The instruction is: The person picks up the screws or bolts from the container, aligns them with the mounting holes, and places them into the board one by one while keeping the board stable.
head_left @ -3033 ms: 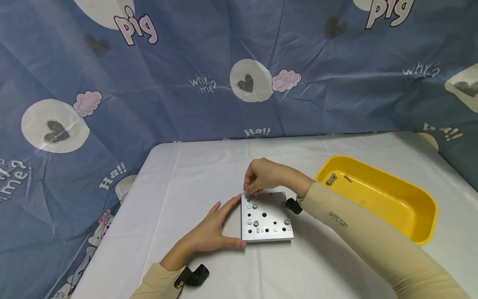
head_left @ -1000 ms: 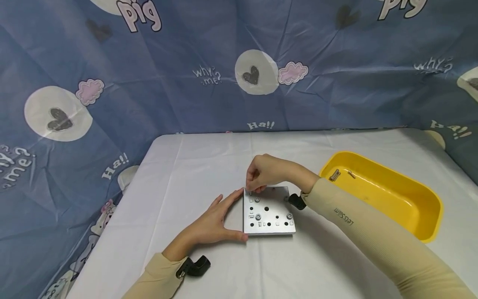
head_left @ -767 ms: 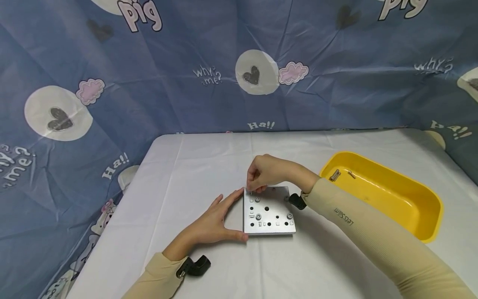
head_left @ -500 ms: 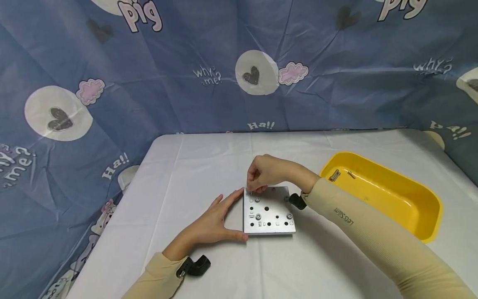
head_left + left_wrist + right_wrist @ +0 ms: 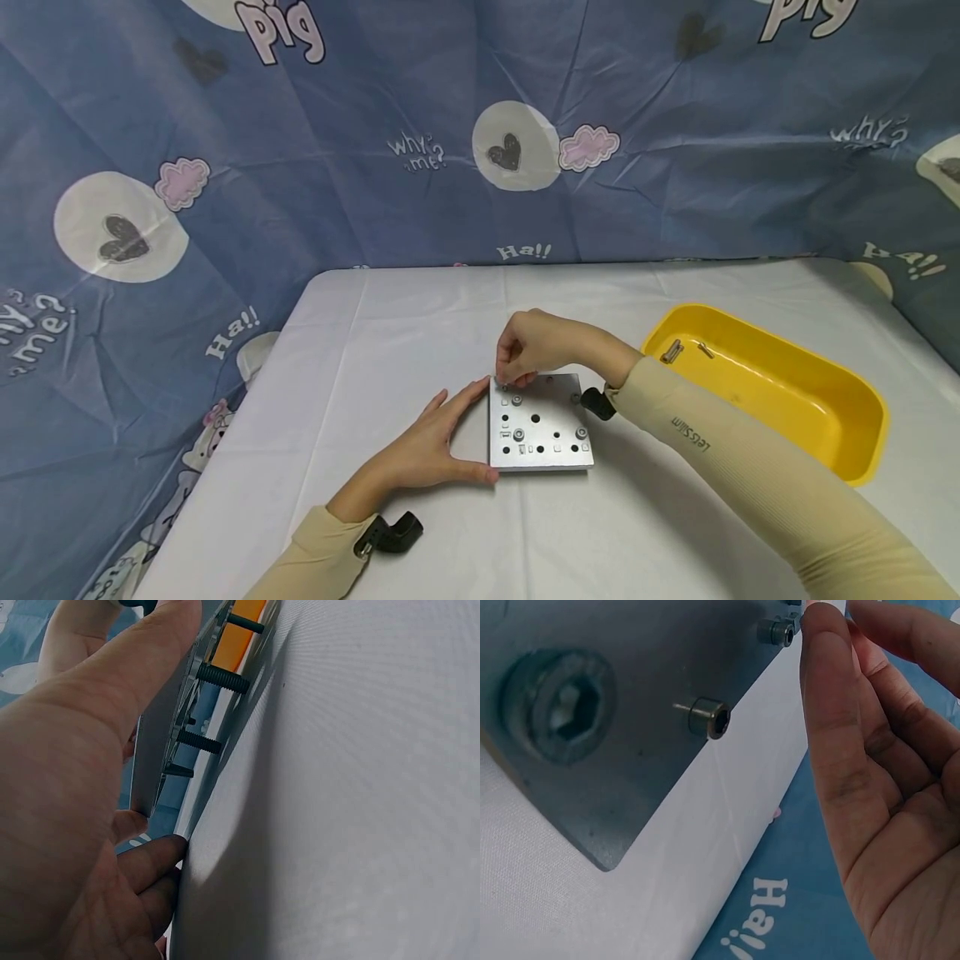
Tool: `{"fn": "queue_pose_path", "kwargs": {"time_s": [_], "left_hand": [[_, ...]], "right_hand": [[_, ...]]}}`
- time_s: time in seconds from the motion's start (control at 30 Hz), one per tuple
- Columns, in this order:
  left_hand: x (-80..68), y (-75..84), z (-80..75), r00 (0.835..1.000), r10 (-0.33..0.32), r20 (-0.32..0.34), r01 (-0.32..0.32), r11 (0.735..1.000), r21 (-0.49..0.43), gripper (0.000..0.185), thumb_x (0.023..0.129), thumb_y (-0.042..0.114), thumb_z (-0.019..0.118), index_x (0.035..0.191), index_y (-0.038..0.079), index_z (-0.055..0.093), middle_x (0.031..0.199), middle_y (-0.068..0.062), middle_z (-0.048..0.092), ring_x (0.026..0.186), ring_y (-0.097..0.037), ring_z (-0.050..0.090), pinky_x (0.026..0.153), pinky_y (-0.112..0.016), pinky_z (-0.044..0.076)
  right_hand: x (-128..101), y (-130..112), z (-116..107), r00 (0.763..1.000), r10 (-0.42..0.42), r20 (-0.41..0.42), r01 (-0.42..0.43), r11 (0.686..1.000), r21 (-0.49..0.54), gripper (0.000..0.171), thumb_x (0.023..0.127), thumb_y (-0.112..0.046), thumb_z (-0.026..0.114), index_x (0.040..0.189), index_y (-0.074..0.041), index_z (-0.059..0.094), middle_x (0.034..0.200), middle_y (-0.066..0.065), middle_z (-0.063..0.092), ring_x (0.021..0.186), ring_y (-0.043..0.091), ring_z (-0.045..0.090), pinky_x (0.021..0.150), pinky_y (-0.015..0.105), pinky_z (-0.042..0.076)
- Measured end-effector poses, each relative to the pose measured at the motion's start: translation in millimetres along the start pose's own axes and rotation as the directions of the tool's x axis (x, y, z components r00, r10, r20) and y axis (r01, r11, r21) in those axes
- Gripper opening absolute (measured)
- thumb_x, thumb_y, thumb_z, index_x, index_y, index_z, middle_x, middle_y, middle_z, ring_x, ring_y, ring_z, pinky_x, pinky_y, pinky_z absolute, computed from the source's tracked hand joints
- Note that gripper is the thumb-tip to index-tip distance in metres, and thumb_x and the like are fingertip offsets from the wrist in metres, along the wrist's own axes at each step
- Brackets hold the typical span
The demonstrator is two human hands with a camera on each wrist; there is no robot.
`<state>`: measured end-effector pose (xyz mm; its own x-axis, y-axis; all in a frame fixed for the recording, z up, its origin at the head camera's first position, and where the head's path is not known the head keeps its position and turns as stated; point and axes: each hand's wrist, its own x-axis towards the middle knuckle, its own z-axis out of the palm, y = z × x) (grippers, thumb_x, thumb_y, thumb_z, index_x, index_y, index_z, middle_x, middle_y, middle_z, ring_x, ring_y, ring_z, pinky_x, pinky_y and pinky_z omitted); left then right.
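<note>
Right hand (image 5: 534,346) is over the far left corner of the metal plate (image 5: 546,450), fingers curled, fingertips pinched together on a small screw (image 5: 780,631) seated at that corner; in the right wrist view the thumb (image 5: 832,712) lies against that screw head. Left hand (image 5: 431,450) is open and relaxed, fingers straight, index tip touching the plate's left edge near the far corner and thumb tip touching the near left corner, bracing the plate without gripping it. Plate lies flat on the white tablecloth (image 5: 390,350) at the middle of the table, just left of the right forearm. Its top shows several dark holes, small square cut-outs and a few seated socket-head screws; one more small screw (image 5: 709,718) and a large hex-socket bolt head (image 5: 559,705) appear close up in the right wrist view. Left wrist view shows threaded ends (image 5: 225,679) standing out from the plate's underside. Yellow tub (image 5: 817,433) sits well to the right, with two small metal parts (image 5: 673,351) at its far left end. Blue printed cloth (image 5: 375,125) hangs behind.
</note>
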<state>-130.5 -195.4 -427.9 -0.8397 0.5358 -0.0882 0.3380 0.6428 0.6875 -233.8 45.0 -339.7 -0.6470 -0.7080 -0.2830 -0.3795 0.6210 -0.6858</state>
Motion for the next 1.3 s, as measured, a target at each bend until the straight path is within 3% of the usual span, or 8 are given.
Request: {"fn": "queue_pose_path", "kwargs": {"time_s": [0.27, 0.6, 0.87, 1.1, 1.3], "left_hand": [[-1.1, 0.3, 0.5, 1.0, -0.008, -0.004, 0.008, 1.0, -0.005, 0.128, 0.076, 0.054, 0.096, 0.174, 0.024, 0.019, 0.179, 0.0, 0.028, 0.168, -0.029, 0.018, 0.14, -0.056, 0.001], [0.7, 0.2, 2.4, 1.0, -0.006, -0.009, 0.006, 1.0, -0.001, 0.129, 0.075, 0.055, 0.096, 0.174, 0.025, 0.019, 0.179, 0.0, 0.029, 0.168, -0.027, 0.022, 0.14, -0.056, 0.001], [0.2, 1.7, 2.6, 1.0, -0.012, -0.017, 0.012, 1.0, -0.007, 0.129, 0.074, 0.055, 0.096, 0.174, 0.027, 0.019, 0.179, 0.001, 0.029, 0.168, -0.03, 0.021, 0.14, -0.057, 0.002], [-0.2, 2.4, 2.9, 1.0, -0.009, -0.016, 0.009, 1.0, -0.004, 0.129, 0.074, 0.053, 0.097, 0.174, 0.025, 0.02, 0.178, -0.001, 0.03, 0.167, -0.028, 0.025, 0.14, -0.055, 0.001], [-0.2, 2.8, 2.8, 1.0, -0.025, -0.014, 0.025, 1.0, -0.01, 0.13, 0.073, 0.053, 0.098, 0.174, 0.026, 0.02, 0.178, 0.0, 0.029, 0.168, -0.029, 0.022, 0.14, -0.056, 0.001]], "right_hand": [[-7.4, 2.0, -6.5, 1.0, 0.019, -0.011, -0.019, 1.0, -0.003, 0.009, 0.098, -0.013, 0.08, 0.091, -0.008, 0.08, 0.08, 0.002, 0.079, 0.07, 0.011, 0.072, 0.07, 0.026, 0.062], [-23.6, 14.1, -21.0, 0.998, 0.038, -0.054, -0.039, 0.999, -0.009, 0.008, 0.097, -0.015, 0.08, 0.091, -0.01, 0.08, 0.077, -0.002, 0.077, 0.069, 0.007, 0.068, 0.07, 0.021, 0.058], [-35.2, 28.9, -31.6, 0.996, 0.052, -0.073, -0.051, 0.999, 0.012, 0.008, 0.098, -0.015, 0.079, 0.094, -0.008, 0.079, 0.087, 0.007, 0.081, 0.08, 0.021, 0.077, 0.075, 0.027, 0.065], [-47.7, 44.2, -38.4, 0.993, 0.063, -0.105, -0.065, 0.998, -0.01, 0.009, 0.098, -0.017, 0.078, 0.094, -0.009, 0.079, 0.079, -0.001, 0.077, 0.071, 0.011, 0.068, 0.074, 0.025, 0.06], [-60.8, 53.4, -42.7, 0.989, 0.093, -0.113, -0.09, 0.995, 0.032, 0.013, 0.099, -0.018, 0.078, 0.1, -0.005, 0.08, 0.082, 0.001, 0.078, 0.075, 0.013, 0.07, 0.077, 0.027, 0.064]]}}
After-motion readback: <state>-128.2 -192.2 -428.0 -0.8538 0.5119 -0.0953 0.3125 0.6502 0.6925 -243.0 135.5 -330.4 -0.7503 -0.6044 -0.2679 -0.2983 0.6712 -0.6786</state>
